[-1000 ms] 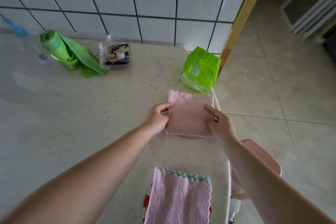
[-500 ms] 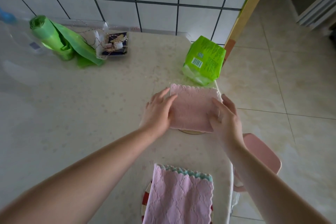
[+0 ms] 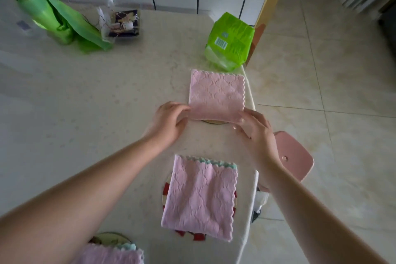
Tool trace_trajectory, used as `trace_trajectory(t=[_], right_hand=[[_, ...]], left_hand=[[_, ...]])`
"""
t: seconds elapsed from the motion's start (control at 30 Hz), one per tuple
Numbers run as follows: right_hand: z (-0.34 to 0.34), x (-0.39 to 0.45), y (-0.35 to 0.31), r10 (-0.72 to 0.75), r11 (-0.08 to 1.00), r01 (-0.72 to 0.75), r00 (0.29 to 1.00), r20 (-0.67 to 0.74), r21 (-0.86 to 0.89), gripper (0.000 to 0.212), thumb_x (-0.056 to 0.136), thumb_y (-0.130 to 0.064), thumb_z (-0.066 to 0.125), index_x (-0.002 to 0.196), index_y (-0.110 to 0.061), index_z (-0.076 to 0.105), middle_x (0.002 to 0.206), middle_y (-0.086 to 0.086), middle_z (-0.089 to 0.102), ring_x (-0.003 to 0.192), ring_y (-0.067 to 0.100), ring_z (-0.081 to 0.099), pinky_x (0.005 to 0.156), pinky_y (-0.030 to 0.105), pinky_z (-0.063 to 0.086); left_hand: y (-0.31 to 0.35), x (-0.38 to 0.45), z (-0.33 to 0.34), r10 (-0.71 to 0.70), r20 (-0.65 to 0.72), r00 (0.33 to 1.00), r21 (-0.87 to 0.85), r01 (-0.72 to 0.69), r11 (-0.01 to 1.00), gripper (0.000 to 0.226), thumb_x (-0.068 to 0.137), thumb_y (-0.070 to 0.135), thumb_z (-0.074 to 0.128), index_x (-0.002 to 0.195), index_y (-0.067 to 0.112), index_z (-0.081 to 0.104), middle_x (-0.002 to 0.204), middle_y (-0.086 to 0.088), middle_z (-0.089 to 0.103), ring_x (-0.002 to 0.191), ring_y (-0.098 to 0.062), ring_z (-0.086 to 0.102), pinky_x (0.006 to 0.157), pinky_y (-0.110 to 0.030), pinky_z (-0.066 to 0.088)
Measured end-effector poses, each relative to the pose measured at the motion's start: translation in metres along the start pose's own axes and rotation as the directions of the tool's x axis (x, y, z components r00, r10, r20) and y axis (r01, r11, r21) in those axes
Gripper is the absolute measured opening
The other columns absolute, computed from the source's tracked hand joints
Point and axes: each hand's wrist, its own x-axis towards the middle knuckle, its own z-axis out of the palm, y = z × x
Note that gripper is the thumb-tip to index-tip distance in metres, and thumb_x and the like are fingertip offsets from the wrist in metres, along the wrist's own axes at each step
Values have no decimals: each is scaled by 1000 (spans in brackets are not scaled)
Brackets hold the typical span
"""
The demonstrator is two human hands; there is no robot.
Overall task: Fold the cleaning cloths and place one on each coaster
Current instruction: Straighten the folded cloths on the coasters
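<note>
A folded pink cloth (image 3: 216, 94) lies over a round coaster (image 3: 213, 122) whose near rim peeks out below it. My left hand (image 3: 169, 121) pinches the cloth's near left corner. My right hand (image 3: 255, 126) holds its near right corner. Nearer to me, a second folded pink cloth (image 3: 200, 197) with a teal scalloped edge covers a red-and-white coaster (image 3: 196, 236). A third folded pink cloth (image 3: 109, 256) sits at the bottom edge on another coaster (image 3: 110, 238), partly hidden by my left forearm.
A green tissue pack (image 3: 230, 42) stands beyond the far cloth at the table's right edge (image 3: 254, 178). A green bag roll (image 3: 53, 18) and a small dark box (image 3: 124, 23) sit near the tiled wall. A pink stool (image 3: 293, 154) stands beside the table.
Both hands slid from the far cloth's sides back to its near corners. The camera tilted down, bringing the third cloth into view.
</note>
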Motion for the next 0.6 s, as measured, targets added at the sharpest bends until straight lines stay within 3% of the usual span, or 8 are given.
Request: trace_trajectory(t=[0.1, 0.23, 0.37, 0.43, 0.53, 0.6], right_hand=[[-7, -53, 6, 109, 989, -111, 994, 23, 98, 25, 84, -14, 66, 105, -28, 66, 95, -13, 67, 79, -9, 60, 75, 13, 49], [-3, -103, 8, 260, 964, -265, 948, 181, 5, 8, 83, -26, 65, 90, -30, 66, 74, -26, 59, 75, 1, 61, 68, 17, 47], [2, -121, -3, 338, 939, -345, 910, 241, -14, 17, 85, -37, 61, 94, -23, 63, 74, -19, 61, 73, 4, 59, 64, 20, 45], [2, -123, -10, 340, 940, -333, 910, 235, -69, 18, 85, -38, 59, 91, -22, 62, 70, -15, 61, 69, 8, 59, 62, 25, 47], [4, -125, -15, 315, 945, -276, 911, 266, -175, 21, 85, -37, 58, 75, -18, 56, 64, -7, 59, 63, 16, 56, 56, 30, 44], [5, -125, -15, 324, 944, -285, 900, 293, -167, 31, 86, -35, 58, 63, -16, 48, 56, -2, 54, 56, 19, 52, 52, 31, 39]], left_hand=[[-2, -59, -8, -122, 7, 992, -129, 122, 984, 29, 79, 30, 51, 96, 13, 68, 93, -3, 66, 86, -16, 59, 79, -25, 43], [-3, -116, -4, -242, 80, 967, -69, 247, 967, 30, 77, 46, 50, 82, 21, 65, 82, 5, 60, 79, -12, 56, 73, -33, 48], [7, -132, -1, -215, 121, 969, -42, 222, 974, 37, 71, 60, 40, 66, 26, 54, 73, 6, 53, 75, -15, 52, 68, -33, 45], [11, -133, 0, -209, 143, 967, -34, 216, 976, 30, 74, 57, 46, 59, 31, 44, 70, 7, 48, 73, -19, 50, 65, -32, 42], [14, -133, 3, -240, 149, 959, 28, 239, 971, 41, 85, 37, 58, 52, 25, 38, 67, 4, 44, 70, -23, 47, 60, -32, 36], [15, -133, 3, -239, 157, 958, 82, 229, 970, 44, 87, 35, 57, 51, 21, 36, 65, 3, 42, 71, -23, 46, 59, -31, 31]])
